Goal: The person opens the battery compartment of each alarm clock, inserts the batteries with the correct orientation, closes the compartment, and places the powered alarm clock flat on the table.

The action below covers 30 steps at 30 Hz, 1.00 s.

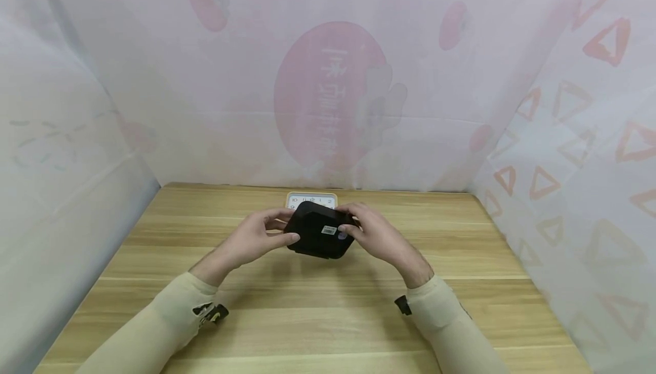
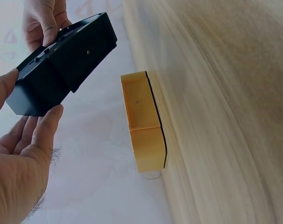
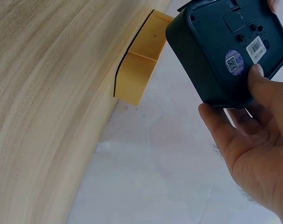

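Between both hands, a black desk clock point(image 1: 311, 238) is held tilted above the table, its back toward the head camera. Its back carries knobs, a battery cover, a barcode label point(image 3: 256, 50) and a round purple sticker point(image 3: 234, 62), all plain in the right wrist view. The left hand point(image 1: 254, 238) grips one end, thumb on the back and fingers beneath or behind. At the opposite end the right hand point(image 1: 376, 234) pinches the clock, its thumb beside the stickers. The face of the black clock is hidden from view.
A yellow-cased clock point(image 2: 143, 122) with a white numbered dial stands at the table's back edge, partly covered by the black clock in the head view. The wooden table point(image 1: 307, 328) meets printed white cloth walls point(image 1: 225, 106) at the back and sides.
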Motion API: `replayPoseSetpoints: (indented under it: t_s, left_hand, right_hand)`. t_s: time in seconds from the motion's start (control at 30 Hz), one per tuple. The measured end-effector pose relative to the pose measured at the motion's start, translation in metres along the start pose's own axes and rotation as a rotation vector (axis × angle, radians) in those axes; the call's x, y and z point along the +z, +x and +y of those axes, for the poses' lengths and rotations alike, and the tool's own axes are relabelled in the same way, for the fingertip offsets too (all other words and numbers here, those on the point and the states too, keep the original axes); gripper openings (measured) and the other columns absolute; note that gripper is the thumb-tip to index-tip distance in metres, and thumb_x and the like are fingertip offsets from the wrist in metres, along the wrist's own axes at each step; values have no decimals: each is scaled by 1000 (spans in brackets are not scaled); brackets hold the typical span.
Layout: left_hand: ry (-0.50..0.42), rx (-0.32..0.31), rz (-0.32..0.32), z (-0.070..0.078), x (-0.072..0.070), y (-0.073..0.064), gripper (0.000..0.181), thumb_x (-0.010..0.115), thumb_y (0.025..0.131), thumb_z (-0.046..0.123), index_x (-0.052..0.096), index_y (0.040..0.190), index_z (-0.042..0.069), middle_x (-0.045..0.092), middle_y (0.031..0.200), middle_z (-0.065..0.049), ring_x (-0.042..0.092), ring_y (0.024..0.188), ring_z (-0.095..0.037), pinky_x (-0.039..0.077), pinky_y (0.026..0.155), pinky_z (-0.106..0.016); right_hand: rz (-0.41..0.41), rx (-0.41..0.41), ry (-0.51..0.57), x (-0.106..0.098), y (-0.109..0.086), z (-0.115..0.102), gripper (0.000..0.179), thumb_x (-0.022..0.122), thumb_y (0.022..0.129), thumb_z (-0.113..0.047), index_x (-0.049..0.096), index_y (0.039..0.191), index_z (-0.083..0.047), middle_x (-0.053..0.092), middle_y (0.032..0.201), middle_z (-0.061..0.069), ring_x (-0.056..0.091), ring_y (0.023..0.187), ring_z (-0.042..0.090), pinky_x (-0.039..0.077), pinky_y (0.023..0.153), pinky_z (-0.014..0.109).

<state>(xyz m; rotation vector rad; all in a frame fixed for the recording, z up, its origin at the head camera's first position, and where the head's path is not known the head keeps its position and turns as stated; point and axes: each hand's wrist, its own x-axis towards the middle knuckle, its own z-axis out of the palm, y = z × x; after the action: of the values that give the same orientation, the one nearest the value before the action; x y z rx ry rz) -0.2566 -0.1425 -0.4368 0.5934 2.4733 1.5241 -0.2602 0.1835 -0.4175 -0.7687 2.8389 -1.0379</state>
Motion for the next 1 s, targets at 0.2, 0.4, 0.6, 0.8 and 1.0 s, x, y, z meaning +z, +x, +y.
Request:
replayPoseSetpoints:
  t_s: [0.2,0.4,0.6,0.8,1.0]
  left_hand:
    - [31,19,36,3,-4,-3,63,91,106,27,68,160,5,79,153,-20,78,142,-41,71,111,-47]
    - [36,68,68,6,-5,-6,61,92,105,24,69,159,4,76,155,-19,77,142,-39,69,116,-44]
    - [103,181,108,11,-4,-8,56,94,104,21,74,154,8,80,150,-14,81,135,-35,70,112,-45]
    - [278,368,172,14,-4,-9,50,96,101,15,79,148,11,82,142,-7,83,133,-29,71,109,-43]
    - [508,520,269,14,-3,-10,56,100,96,13,78,147,10,85,137,-8,84,125,-27,73,104,-48]
  right_hand:
    - [9,4,73,-2,0,1,49,75,117,-19,66,163,-5,70,164,17,66,156,38,60,129,58]
    - [44,9,100,-6,-1,0,52,74,118,-24,65,165,-4,66,168,20,62,161,38,59,130,55]
    - [85,35,145,-9,-3,-1,49,74,118,-22,66,163,-5,68,166,18,64,160,40,60,129,55]
    - [108,75,166,-9,-4,0,48,70,121,-27,67,164,-7,67,166,19,64,158,44,63,125,55]
    - [118,120,203,-8,-4,-1,49,69,121,-27,65,165,-6,65,169,20,64,159,44,61,126,60]
